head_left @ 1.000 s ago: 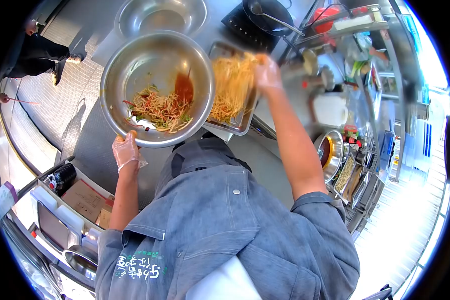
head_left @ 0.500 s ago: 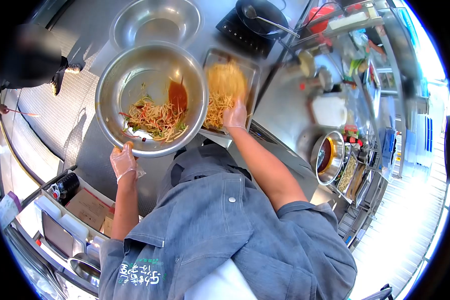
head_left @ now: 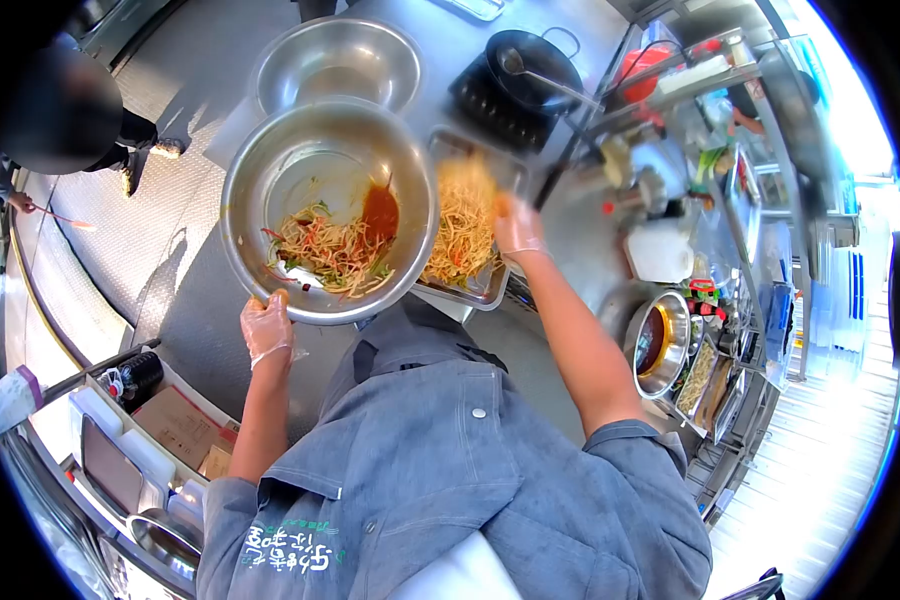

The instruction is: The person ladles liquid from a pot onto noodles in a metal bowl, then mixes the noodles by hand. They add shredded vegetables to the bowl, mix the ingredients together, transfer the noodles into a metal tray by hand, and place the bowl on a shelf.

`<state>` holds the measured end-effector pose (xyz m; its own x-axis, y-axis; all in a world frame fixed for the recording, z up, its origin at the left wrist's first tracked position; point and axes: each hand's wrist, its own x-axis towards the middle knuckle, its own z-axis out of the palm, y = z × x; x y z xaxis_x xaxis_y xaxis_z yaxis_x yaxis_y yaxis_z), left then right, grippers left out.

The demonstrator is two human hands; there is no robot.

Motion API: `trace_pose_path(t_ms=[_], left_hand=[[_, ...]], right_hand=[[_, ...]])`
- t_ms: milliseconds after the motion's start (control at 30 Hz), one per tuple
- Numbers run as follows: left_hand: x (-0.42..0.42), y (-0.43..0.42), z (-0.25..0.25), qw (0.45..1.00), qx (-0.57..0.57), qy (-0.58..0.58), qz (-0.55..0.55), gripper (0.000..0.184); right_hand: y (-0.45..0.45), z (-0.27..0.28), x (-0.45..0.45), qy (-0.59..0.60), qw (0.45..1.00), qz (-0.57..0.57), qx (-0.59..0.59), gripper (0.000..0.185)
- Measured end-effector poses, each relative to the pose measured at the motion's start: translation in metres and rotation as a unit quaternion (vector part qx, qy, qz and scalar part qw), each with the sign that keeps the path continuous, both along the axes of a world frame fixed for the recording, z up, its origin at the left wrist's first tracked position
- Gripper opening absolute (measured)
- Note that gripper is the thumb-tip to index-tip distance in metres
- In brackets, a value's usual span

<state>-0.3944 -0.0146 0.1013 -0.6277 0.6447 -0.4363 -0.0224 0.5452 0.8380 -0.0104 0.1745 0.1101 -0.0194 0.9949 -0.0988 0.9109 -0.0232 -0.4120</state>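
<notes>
My left hand point(head_left: 267, 328), in a clear plastic glove, is closed on the near rim of a large steel mixing bowl point(head_left: 232, 215). The bowl tilts towards me and holds shredded mixed vegetables point(head_left: 330, 245) beside a patch of red-brown sauce point(head_left: 380, 212). My right hand point(head_left: 518, 228), gloved too, is at the right side of a rectangular steel tray point(head_left: 492, 292). Its fingers are closed against a motion-blurred clump of yellow noodles point(head_left: 465, 205). More noodles lie in the tray below, with some green and red shreds among them.
Behind the held bowl stands another steel bowl point(head_left: 270, 75). A black pan point(head_left: 540, 85) with a ladle sits on an induction cooker point(head_left: 500, 115). To the right are a bowl of dark red sauce point(head_left: 660, 340) and a crowded shelf. Another person point(head_left: 135, 130) stands at the upper left.
My right hand has moved right, to the tray's right side, and the noodle clump has shifted with it. My left hand still grips the bowl. The whole view has shifted slightly.
</notes>
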Motion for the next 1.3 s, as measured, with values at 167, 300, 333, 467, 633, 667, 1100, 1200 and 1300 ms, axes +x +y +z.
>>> trace_pose_path(t_ms=[167, 300, 333, 467, 633, 667, 1100, 1200, 1300], left_hand=[[0.003, 0.005, 0.027, 0.996, 0.023, 0.079, -0.043, 0.016], [0.038, 0.015, 0.082, 0.989, 0.042, 0.124, -0.073, 0.015], [0.048, 0.016, 0.087, 0.989, 0.063, 0.11, -0.072, 0.016], [0.091, 0.041, 0.119, 0.983, 0.101, 0.118, -0.1, 0.019], [0.112, 0.056, 0.123, 0.991, 0.017, 0.119, -0.056, 0.016], [0.108, 0.052, 0.11, 0.988, 0.059, 0.131, -0.06, 0.016], [0.172, 0.047, 0.158, 0.965, 0.046, 0.239, -0.097, 0.02], [0.169, 0.039, 0.146, 0.974, 0.049, 0.212, -0.065, 0.021], [0.18, 0.036, 0.149, 0.97, 0.06, 0.228, -0.053, 0.021]], right_hand=[[-0.011, 0.08, -0.066, 0.129, 0.975, 0.145, 0.104, 0.03], [0.01, 0.062, -0.13, 0.17, 0.974, 0.146, 0.022, 0.049], [0.016, 0.075, -0.145, 0.147, 0.983, 0.106, 0.035, 0.055], [0.032, 0.094, -0.187, 0.23, 0.927, 0.227, 0.189, 0.036], [0.013, 0.099, -0.152, 0.174, 0.821, 0.543, -0.002, 0.023], [0.02, 0.124, -0.133, 0.079, 0.819, 0.568, -0.016, 0.024], [0.02, 0.139, -0.085, 0.005, 0.696, 0.704, 0.138, 0.016], [0.029, 0.132, -0.064, -0.04, 0.723, 0.689, 0.024, 0.016], [0.045, 0.161, -0.069, 0.226, 0.85, 0.456, 0.133, 0.02]])
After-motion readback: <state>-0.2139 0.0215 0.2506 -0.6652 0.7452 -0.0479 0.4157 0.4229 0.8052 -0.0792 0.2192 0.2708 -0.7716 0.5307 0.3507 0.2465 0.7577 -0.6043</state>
